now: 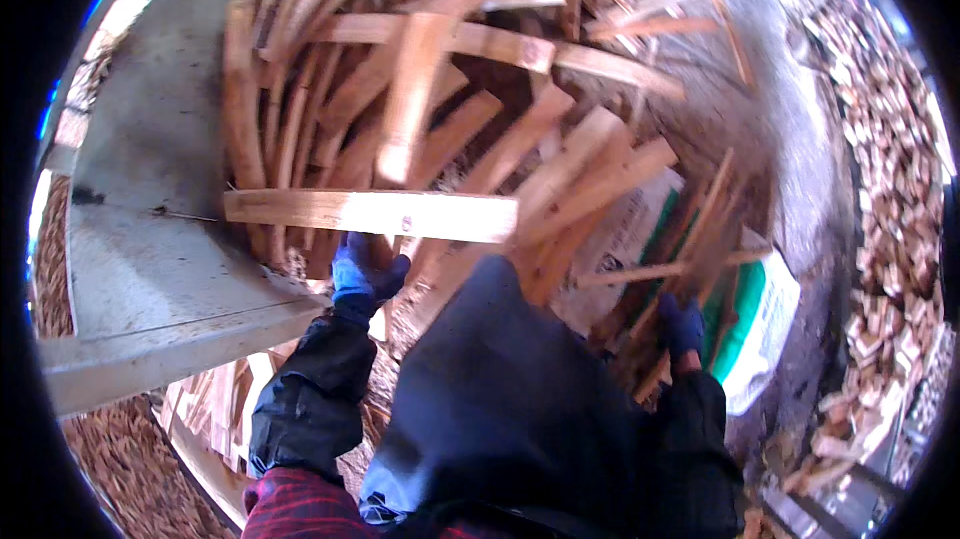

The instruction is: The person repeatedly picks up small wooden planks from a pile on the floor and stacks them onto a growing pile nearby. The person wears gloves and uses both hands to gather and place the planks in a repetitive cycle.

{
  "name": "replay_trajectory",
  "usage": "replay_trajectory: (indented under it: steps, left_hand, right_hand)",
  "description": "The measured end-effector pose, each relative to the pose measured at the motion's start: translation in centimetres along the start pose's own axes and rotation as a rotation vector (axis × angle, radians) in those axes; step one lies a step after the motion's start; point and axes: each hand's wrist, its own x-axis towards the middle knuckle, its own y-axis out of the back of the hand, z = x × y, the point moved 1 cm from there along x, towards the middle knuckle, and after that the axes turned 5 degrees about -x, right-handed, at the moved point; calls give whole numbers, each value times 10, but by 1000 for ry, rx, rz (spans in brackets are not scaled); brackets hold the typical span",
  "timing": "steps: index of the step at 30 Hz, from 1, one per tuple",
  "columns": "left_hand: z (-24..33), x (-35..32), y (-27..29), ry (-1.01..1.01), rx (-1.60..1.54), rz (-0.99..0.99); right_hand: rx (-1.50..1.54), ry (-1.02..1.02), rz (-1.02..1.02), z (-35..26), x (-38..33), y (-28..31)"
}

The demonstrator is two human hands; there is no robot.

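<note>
My left hand (366, 273), in a blue glove, is closed on a squared wooden plank (370, 213) from its near side. The plank lies roughly level across the view, above a pile of other boards. To the right, my right hand (682, 327), also blue-gloved, is over a white and green sack (765, 324). Thin wood strips (705, 229) stand and lie in the sack beside that hand. Blur hides its fingers, so I cannot tell whether it grips a strip.
Many loose boards (510, 144) lie fanned out ahead of me. A grey metal surface (170, 249) with a raised edge is at left. At far right runs a long heap of cut wood blocks (890, 189). Scrap pieces (640, 9) are scattered at the back.
</note>
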Motion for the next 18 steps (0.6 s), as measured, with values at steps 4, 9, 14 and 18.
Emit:
replay_trajectory:
  steps: [4, 9, 14, 18]
  left_hand:
    - [35, 11, -50, -152, -83, -267]
    - [58, 39, -47, -401, -33, -139]
    - [48, 106, -43, -566, 595, -477]
    - [42, 148, -55, -359, 584, -805]
  right_hand:
    - [13, 29, -68, 12, 10, -6]
    - [3, 22, 54, 11, 9, -11]
    - [86, 9, -23, 0, 5, -5]
    - [-16, 4, -3, -5, 1, 2]
